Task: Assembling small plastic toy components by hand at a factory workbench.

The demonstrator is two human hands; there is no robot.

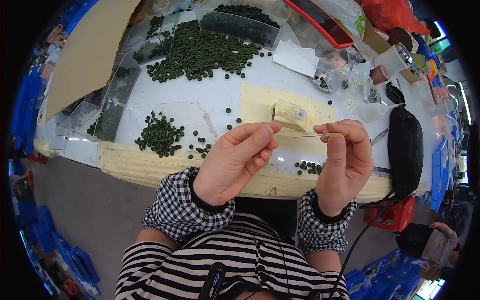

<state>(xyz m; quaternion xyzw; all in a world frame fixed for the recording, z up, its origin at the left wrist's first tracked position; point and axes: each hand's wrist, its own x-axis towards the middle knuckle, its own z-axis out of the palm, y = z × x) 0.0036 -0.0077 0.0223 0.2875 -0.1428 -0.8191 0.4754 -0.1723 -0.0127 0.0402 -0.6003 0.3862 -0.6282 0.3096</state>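
My left hand is raised over the table's front edge, thumb and forefinger pinched together. Whatever sits between those fingertips is too small to make out. Facing it, my right hand pinches a thin metal pin that points left toward the left fingertips. Just behind both hands, a small block wrapped in cream tape stands on a cream sheet. A small heap of dark green round beads lies left of my left hand. More loose green beads lie beside my right wrist.
A large spread of green beads covers the back of the table, among clear plastic trays. Brown cardboard leans at the left. On the right are a black pouch, tweezers, plastic bags and a white spool.
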